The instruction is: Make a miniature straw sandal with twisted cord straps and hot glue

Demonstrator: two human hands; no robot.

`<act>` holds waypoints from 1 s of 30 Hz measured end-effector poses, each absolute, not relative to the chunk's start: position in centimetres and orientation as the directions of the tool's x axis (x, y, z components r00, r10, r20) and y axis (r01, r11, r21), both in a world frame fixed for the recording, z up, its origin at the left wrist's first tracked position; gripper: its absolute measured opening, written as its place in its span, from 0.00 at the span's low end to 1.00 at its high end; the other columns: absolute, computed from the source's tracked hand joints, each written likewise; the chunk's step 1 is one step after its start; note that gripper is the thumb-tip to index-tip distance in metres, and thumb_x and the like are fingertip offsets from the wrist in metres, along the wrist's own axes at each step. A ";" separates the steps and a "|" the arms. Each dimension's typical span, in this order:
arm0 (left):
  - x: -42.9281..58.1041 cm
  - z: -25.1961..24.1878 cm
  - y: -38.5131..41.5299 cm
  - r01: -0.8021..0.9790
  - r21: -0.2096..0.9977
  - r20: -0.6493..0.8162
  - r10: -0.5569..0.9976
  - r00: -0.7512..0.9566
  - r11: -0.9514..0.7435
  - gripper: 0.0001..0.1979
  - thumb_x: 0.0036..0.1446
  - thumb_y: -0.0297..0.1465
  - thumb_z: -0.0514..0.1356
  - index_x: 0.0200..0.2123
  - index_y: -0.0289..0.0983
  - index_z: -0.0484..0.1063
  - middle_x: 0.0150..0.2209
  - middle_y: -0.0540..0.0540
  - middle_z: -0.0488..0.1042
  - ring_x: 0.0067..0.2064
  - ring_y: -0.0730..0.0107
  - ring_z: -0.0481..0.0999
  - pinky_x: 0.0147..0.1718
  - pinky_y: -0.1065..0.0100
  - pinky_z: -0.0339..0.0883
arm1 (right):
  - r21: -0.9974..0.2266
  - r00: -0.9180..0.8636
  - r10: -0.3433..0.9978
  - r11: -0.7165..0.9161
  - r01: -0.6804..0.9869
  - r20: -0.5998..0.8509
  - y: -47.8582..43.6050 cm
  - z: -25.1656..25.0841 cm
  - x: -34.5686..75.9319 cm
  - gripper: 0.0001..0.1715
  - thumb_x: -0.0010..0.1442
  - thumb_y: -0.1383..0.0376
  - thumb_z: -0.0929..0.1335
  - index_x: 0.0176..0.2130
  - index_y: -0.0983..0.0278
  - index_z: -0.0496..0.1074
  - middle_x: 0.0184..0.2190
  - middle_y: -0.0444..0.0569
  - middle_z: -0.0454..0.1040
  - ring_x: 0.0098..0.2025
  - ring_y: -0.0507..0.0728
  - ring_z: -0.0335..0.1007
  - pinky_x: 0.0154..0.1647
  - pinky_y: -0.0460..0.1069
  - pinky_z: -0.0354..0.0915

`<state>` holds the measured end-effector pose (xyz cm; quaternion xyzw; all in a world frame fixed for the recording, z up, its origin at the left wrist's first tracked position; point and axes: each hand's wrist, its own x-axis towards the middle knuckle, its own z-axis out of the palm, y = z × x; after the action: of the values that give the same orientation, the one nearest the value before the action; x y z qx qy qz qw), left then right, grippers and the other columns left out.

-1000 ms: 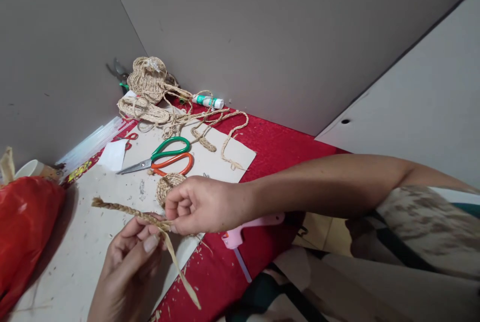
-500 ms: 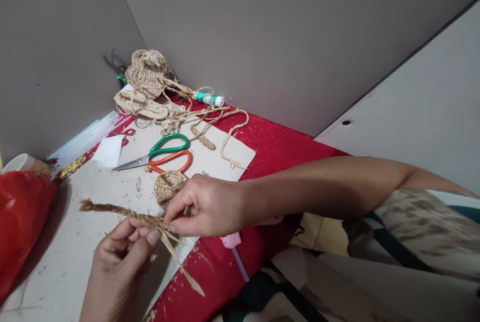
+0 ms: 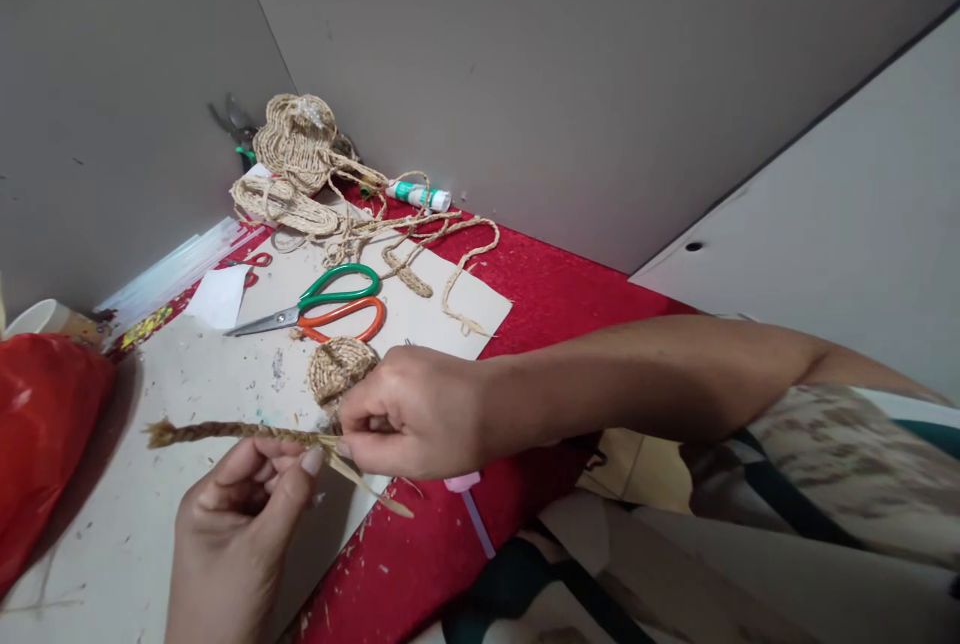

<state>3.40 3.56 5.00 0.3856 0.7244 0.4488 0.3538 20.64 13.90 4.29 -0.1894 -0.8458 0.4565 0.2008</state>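
Observation:
A braided straw cord (image 3: 232, 432) lies level above the cardboard sheet (image 3: 150, 484), its frayed end pointing left. My left hand (image 3: 240, 514) pinches the cord's right end between thumb and fingers. My right hand (image 3: 409, 414) is closed on the loose straw strands (image 3: 367, 486) that trail off down to the right. Just behind my right hand sits a small coiled straw disc (image 3: 337, 367) on the cardboard.
Green and orange scissors (image 3: 326, 304) lie behind the disc. Woven straw pieces and loose cord (image 3: 300, 174) pile up in the corner beside a glue stick (image 3: 418, 195). A red plastic bag (image 3: 45, 434) is at the left, a pink glue gun (image 3: 463, 482) under my right hand, red cloth (image 3: 555, 294) beneath.
The cord has swung from tilted to level and moved a little left. The loose strands have been drawn shorter and flatter. My hands stay closed on the joint.

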 end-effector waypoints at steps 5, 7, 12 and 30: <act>4.3 4.8 3.3 0.259 0.933 -0.088 0.856 -0.510 0.251 0.12 0.39 0.37 0.76 0.26 0.39 0.79 0.24 0.49 0.76 0.28 0.70 0.73 0.28 0.75 0.68 | -0.929 -0.844 0.514 0.366 0.054 0.153 12.9 4.0 20.3 0.17 0.59 0.68 0.66 0.20 0.66 0.63 0.15 0.37 0.55 0.21 0.45 0.51 0.26 0.43 0.50; 4.1 4.7 3.3 0.200 0.935 -0.154 0.844 -0.513 0.292 0.14 0.36 0.38 0.77 0.25 0.39 0.79 0.21 0.50 0.74 0.23 0.74 0.69 0.22 0.76 0.63 | -0.916 -0.836 0.519 0.398 0.054 0.176 12.6 3.8 20.2 0.17 0.58 0.69 0.65 0.20 0.66 0.60 0.15 0.37 0.54 0.21 0.45 0.49 0.26 0.44 0.49; 3.5 4.7 3.3 0.102 0.927 -0.292 0.864 -0.410 0.361 0.18 0.40 0.43 0.75 0.29 0.38 0.79 0.15 0.54 0.65 0.18 0.79 0.58 0.15 0.79 0.52 | -0.745 -0.871 0.477 0.623 0.239 0.119 12.2 4.0 20.4 0.15 0.62 0.64 0.64 0.25 0.66 0.68 0.19 0.42 0.63 0.22 0.48 0.51 0.25 0.46 0.48; 3.5 7.0 3.0 -0.106 0.949 -0.314 0.873 -0.374 0.296 0.18 0.34 0.36 0.78 0.30 0.38 0.80 0.21 0.52 0.74 0.22 0.78 0.70 0.24 0.78 0.67 | -0.722 -0.806 0.513 0.673 0.162 0.297 11.5 7.9 22.2 0.14 0.68 0.61 0.63 0.44 0.69 0.71 0.33 0.50 0.77 0.30 0.51 0.67 0.31 0.46 0.59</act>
<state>3.49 3.04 7.02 0.2952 0.6496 0.5147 0.4754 22.15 11.50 7.87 -0.1914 -0.8809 0.3562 0.2461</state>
